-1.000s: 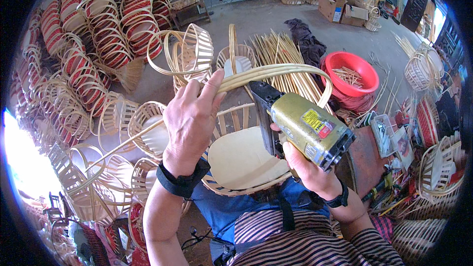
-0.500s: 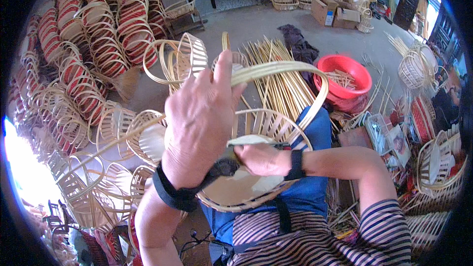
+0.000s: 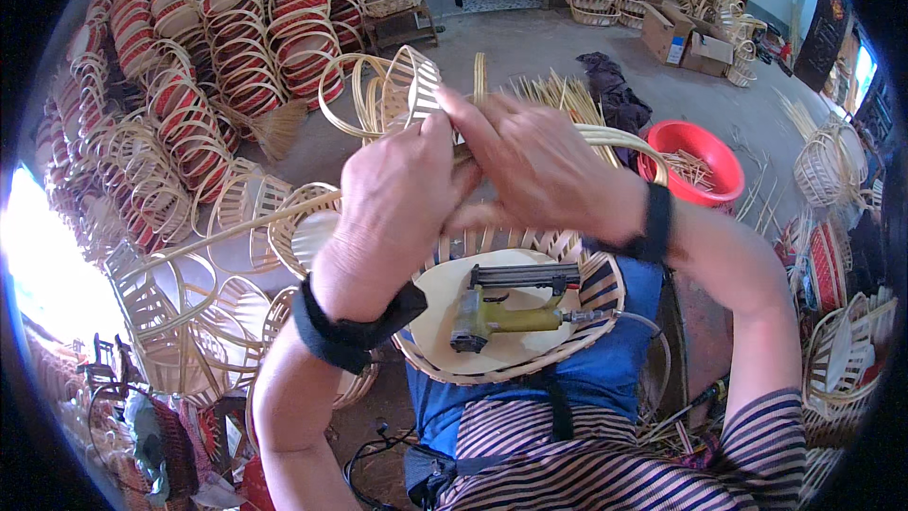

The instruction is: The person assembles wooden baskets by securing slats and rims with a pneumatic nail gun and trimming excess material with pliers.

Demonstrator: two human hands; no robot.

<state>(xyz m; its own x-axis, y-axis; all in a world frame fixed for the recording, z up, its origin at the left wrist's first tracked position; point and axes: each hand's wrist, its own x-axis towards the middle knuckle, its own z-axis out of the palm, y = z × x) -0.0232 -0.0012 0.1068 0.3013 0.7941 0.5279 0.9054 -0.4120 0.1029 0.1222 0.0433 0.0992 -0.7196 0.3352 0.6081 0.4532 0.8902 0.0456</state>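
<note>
On my lap rests an oval woven bamboo basket (image 3: 607,295) with a pale solid bottom and an arched handle (image 3: 615,134) of bundled strips. Above it my left hand (image 3: 392,191) is closed around the handle, and a long bamboo strip (image 3: 241,230) trails from it toward the lower left. My right hand (image 3: 558,166) meets the left at the handle, its fingers bent over the same place and slightly blurred; the exact grip is partly hidden. Inside the basket lies an olive-and-black air nail gun (image 3: 511,315), touched by neither hand, with a pale hose (image 3: 662,345) at its right.
Stacked red-and-natural baskets (image 3: 227,28) fill the left. Ahead are loose bamboo strips (image 3: 558,95), a dark cloth (image 3: 613,95) and a red basin (image 3: 711,166) with short sticks. Cardboard boxes (image 3: 686,43) stand farther back; unfinished baskets (image 3: 222,322) crowd my left side.
My right hand has let go of the nail gun, which now lies in the basket, and has moved up to the handle beside my left hand. The view has shifted slightly.
</note>
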